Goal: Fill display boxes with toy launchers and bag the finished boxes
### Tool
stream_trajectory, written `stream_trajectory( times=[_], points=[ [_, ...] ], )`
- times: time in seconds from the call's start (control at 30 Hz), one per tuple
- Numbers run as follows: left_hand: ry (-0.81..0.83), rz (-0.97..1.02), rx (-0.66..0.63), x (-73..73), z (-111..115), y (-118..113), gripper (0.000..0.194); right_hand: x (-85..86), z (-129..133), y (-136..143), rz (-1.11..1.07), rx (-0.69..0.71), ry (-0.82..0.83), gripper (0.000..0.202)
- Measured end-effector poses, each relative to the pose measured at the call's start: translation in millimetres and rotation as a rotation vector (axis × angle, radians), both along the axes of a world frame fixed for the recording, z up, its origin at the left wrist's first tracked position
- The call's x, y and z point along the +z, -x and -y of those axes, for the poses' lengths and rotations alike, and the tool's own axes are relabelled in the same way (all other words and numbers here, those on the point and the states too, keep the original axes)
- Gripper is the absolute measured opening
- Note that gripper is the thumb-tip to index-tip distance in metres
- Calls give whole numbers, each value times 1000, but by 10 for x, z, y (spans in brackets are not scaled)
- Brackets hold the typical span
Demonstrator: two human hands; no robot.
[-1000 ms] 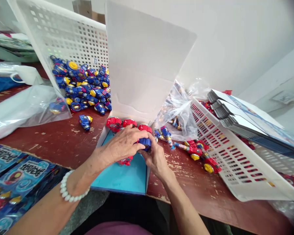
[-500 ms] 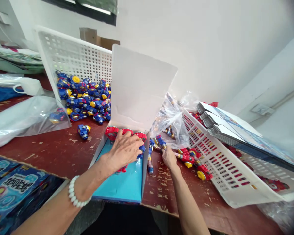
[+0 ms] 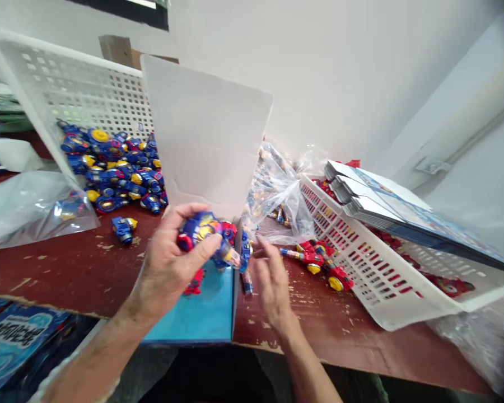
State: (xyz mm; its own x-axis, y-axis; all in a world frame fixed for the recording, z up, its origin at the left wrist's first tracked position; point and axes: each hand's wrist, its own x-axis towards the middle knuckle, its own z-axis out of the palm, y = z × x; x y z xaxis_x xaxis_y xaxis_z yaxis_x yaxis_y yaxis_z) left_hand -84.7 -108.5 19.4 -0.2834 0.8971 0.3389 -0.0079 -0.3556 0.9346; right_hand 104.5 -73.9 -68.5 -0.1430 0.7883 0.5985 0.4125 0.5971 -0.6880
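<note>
Against a pale wall, a worn red-brown table (image 3: 109,274) runs across the room, its paint flaked in patches. Over the open box (image 3: 205,313) on it, the blue toy (image 3: 205,229) with yellow parts is in the person's left hand (image 3: 163,268), pinched firmly between thumb and fingers, its pale tip slanting down to the right. The right hand (image 3: 273,280) is just beyond the box's right side, fingers parted and loosely curled; whether it touches the small blue piece (image 3: 246,249) beside it, I cannot tell.

Red toys (image 3: 194,282) lie inside the blue-floored box, and its white lid (image 3: 205,134) stands up behind. Left of the box, a single blue toy with a yellow end (image 3: 124,229) rests on the table, near a white basket (image 3: 88,84) heaped with blue toys (image 3: 121,173). To the right are a clear bag (image 3: 294,210) of small pieces, a few red toys with yellow discs (image 3: 315,260), and a second basket (image 3: 373,280) bearing a stack of printed card (image 3: 382,196). Far left sits a white mug (image 3: 17,155); printed blue packages (image 3: 17,336) lie below the table edge.
</note>
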Motion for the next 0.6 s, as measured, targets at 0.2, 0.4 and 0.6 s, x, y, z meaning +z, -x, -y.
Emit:
stream_trajectory(
  times=[0.2, 0.4, 0.6],
  points=[
    [-159, -28, 298, 116, 122, 874, 44, -526, -497, -285, 64, -117, 311, 45],
    [-80, -343, 273, -189, 136, 1213, 41, -772, -652, -26, 83, -10, 392, 73],
    [-123, -455, 56, -557, -10, 1069, 33, -654, -706, -128, 18, -16, 578, 81]
  ],
)
